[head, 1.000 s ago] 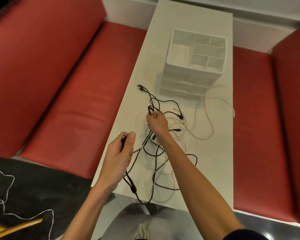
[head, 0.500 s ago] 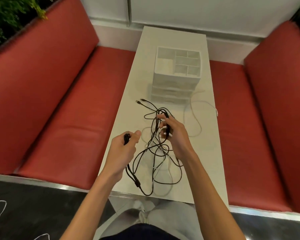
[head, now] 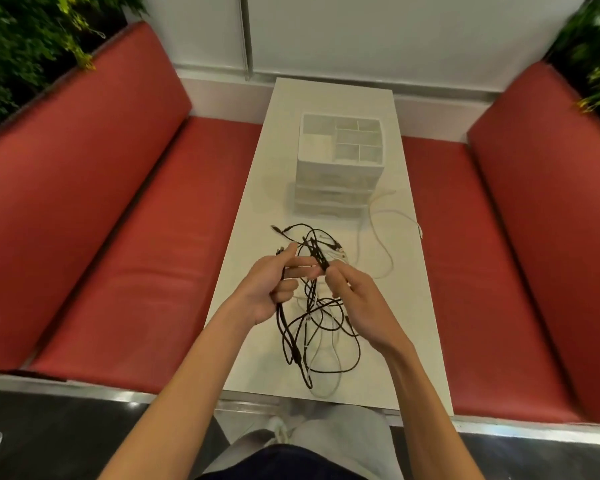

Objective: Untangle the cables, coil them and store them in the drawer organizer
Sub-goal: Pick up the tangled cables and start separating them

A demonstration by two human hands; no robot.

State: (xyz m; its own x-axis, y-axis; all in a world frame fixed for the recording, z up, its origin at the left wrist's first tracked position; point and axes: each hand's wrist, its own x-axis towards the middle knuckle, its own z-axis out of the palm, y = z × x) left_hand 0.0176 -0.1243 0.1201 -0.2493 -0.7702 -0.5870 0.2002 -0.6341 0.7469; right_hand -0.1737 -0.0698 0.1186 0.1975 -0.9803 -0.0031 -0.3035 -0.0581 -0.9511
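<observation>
A tangle of black cables (head: 317, 327) hangs from both hands above the near half of the narrow white table (head: 257, 209). My left hand (head: 272, 289) grips a black strand that drops below it, its index finger stretched out toward the right. My right hand (head: 355, 299) pinches a bunch of black loops at its fingertips, close to the left hand. White cables (head: 378, 244) lie mixed into the tangle and trail on the table to the right. The white drawer organizer (head: 338, 168) stands further back, its top compartments showing nothing inside, its drawers closed.
Red padded benches (head: 118, 237) run along both sides of the table. A white wall closes the far end. Green plants sit at the top corners. My knees are below the table's near edge, and a white cord lies on the dark floor at the bottom left.
My hands have come together above the table. The right hand lifted a bunch of black loops off the table and brought it to the left hand. The camera tilted up.
</observation>
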